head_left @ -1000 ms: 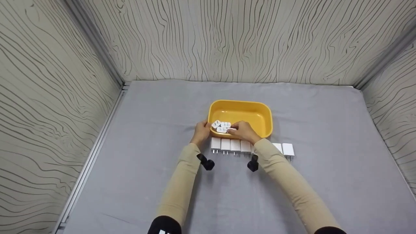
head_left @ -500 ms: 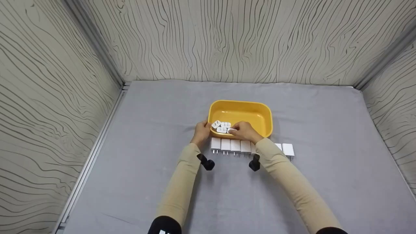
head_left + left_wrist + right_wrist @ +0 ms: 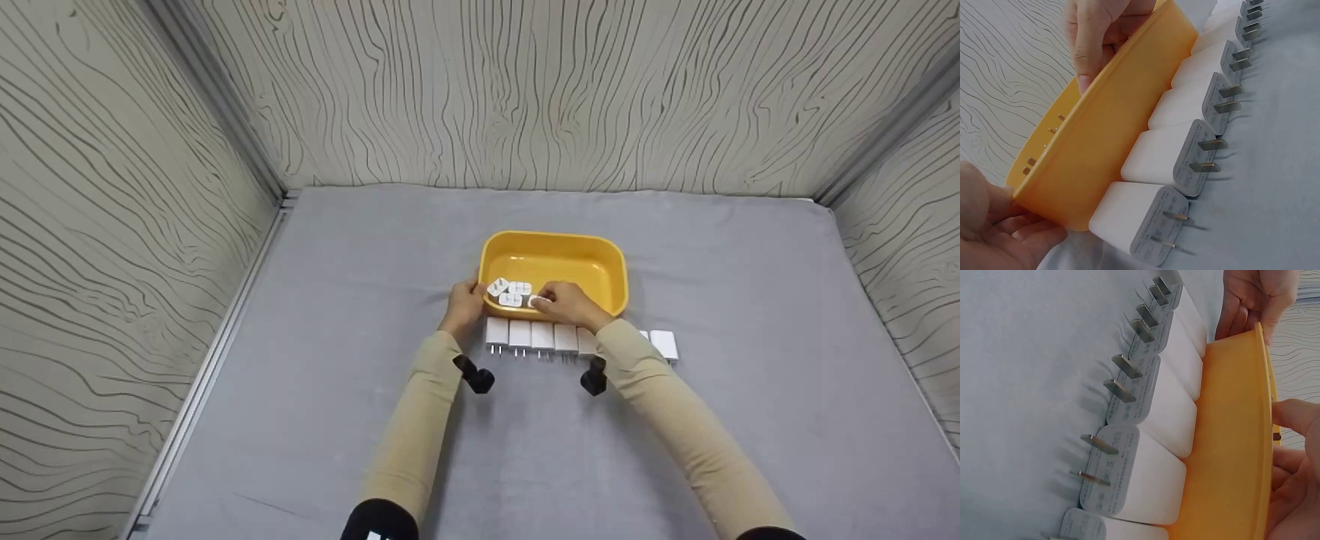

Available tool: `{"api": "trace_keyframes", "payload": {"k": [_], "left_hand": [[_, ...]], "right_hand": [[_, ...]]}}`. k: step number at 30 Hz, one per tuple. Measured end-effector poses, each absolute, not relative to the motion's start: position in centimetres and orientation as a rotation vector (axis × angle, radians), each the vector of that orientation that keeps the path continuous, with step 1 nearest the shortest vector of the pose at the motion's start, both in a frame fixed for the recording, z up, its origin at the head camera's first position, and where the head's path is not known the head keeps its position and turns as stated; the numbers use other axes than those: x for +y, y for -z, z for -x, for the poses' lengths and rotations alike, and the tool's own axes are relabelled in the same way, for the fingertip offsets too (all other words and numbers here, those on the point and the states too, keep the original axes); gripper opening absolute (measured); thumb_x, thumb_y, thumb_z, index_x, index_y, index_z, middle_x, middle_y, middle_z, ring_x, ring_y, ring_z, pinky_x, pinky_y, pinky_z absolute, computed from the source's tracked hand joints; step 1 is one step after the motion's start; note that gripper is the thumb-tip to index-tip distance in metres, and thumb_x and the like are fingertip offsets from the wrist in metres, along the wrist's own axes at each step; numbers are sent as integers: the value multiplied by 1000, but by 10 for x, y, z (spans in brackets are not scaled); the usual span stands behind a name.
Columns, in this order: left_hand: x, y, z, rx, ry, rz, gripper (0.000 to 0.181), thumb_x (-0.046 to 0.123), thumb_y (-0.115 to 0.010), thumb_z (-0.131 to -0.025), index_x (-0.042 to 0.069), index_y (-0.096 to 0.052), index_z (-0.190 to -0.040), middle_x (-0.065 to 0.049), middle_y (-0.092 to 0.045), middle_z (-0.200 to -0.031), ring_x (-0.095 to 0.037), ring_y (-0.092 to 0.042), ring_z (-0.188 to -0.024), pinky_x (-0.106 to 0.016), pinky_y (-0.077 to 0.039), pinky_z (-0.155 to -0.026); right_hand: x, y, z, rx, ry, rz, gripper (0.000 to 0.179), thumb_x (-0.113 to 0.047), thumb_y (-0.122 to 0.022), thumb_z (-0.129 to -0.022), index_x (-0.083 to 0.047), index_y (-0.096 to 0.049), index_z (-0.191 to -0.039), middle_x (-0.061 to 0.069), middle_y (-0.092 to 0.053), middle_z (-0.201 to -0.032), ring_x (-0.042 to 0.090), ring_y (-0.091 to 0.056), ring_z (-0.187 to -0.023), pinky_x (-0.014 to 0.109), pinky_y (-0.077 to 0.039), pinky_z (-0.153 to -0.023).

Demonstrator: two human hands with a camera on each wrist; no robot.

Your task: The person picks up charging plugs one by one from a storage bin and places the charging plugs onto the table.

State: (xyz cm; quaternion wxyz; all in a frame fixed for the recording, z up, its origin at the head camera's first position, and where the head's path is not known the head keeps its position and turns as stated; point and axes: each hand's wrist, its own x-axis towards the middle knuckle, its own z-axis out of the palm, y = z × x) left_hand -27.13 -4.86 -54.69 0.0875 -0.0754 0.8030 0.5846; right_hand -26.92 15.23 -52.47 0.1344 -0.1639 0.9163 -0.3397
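Note:
In the head view, a yellow plastic tub (image 3: 556,235) stands on the grey cloth. My left hand (image 3: 463,307) grips its left end, thumb by the rim and fingers against the outer wall (image 3: 1044,216). Inside the tub's near left corner sit white charger plugs (image 3: 510,299) with their prongs up. My right hand (image 3: 568,304) reaches over the near rim and pinches another white charger (image 3: 535,302) beside them, mostly covered by the fingers. From the right wrist view, a prong (image 3: 1276,436) shows between thumb and fingers.
Along the tub's near side runs a row of several white chargers (image 3: 519,333), lying with prongs toward me. My right sleeve (image 3: 637,356) covers part of it; the right-end charger (image 3: 664,344) shows beyond. Patterned panels (image 3: 480,90) wall the cloth-covered table (image 3: 360,255).
My right hand has shifted slightly to the right with its charger, leaving a small gap from the neighbouring charger. The left hand and the tub stay nearly where they were.

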Motion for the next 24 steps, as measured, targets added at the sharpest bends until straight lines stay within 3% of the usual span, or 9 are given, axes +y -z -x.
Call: {"api": "trace_keyframes", "payload": {"k": [5, 10, 13, 15, 17, 19, 21, 22, 24], "left_hand": [[-49, 547, 273, 2380, -1751, 227, 39, 7, -41, -100, -9, -48, -136, -23, -58, -133, -26, -54, -123, -36, -43, -109], [-57, 609, 304, 2451, -1771, 118, 39, 23, -48, -100, -3, -59, -127, -12, -67, -121, -13, -60, -108, -23, -50, -94], [-55, 639, 321, 2507, -1701, 153, 38, 19, -47, -100, -5, -57, -128, -14, -65, -124, -14, -60, -108, -27, -50, -95], [-56, 657, 328, 2567, -1741, 96, 39, 21, -48, -100, -7, -59, -124, -14, -68, -118, -11, -61, -100, -21, -51, -86], [-54, 633, 318, 2521, -1716, 143, 38, 17, -47, -100, -6, -57, -128, -15, -65, -125, -14, -60, -110, -25, -49, -97], [-55, 607, 303, 2476, -1772, 121, 38, 19, -47, -100, -5, -58, -127, -16, -66, -123, -15, -60, -112, -25, -50, -97], [-51, 572, 286, 2441, -1739, 185, 38, 11, -43, -100, -8, -53, -132, -21, -61, -130, -23, -57, -122, -33, -46, -106], [-51, 594, 298, 2418, -1743, 199, 38, 11, -42, -101, -6, -51, -134, -20, -59, -133, -24, -55, -125, -36, -43, -109], [-51, 600, 300, 2448, -1744, 188, 39, 11, -42, -100, -7, -52, -133, -21, -60, -131, -23, -56, -121, -35, -45, -106]], "right_hand": [[155, 524, 268, 2653, 992, 490, 31, -21, -56, -94, 8, -63, -101, 26, -67, -102, 38, -63, -97, 48, -50, -90], [158, 523, 266, 2658, 1008, 505, 32, -20, -55, -94, 10, -63, -105, 28, -67, -105, 41, -63, -101, 50, -50, -92], [159, 523, 265, 2660, 1012, 531, 32, -18, -53, -94, 10, -64, -107, 28, -67, -107, 40, -63, -101, 49, -51, -92], [160, 522, 264, 2661, 1012, 557, 30, -17, -52, -94, 8, -66, -104, 27, -68, -103, 36, -64, -95, 46, -52, -88], [162, 520, 264, 2669, 1007, 583, 29, -16, -51, -94, 7, -68, -100, 25, -70, -99, 30, -63, -88, 42, -52, -83], [163, 519, 263, 2677, 1001, 603, 28, -15, -51, -94, 6, -70, -98, 23, -71, -96, 26, -61, -84, 40, -51, -80], [164, 517, 262, 2686, 997, 616, 28, -14, -51, -93, 5, -70, -99, 23, -71, -96, 25, -62, -84, 40, -52, -80], [164, 516, 262, 2687, 996, 617, 28, -14, -51, -93, 5, -70, -99, 22, -71, -97, 24, -62, -84, 40, -52, -80], [165, 515, 261, 2694, 988, 631, 28, -14, -51, -93, 6, -70, -100, 23, -71, -98, 27, -63, -86, 42, -52, -82]]}}
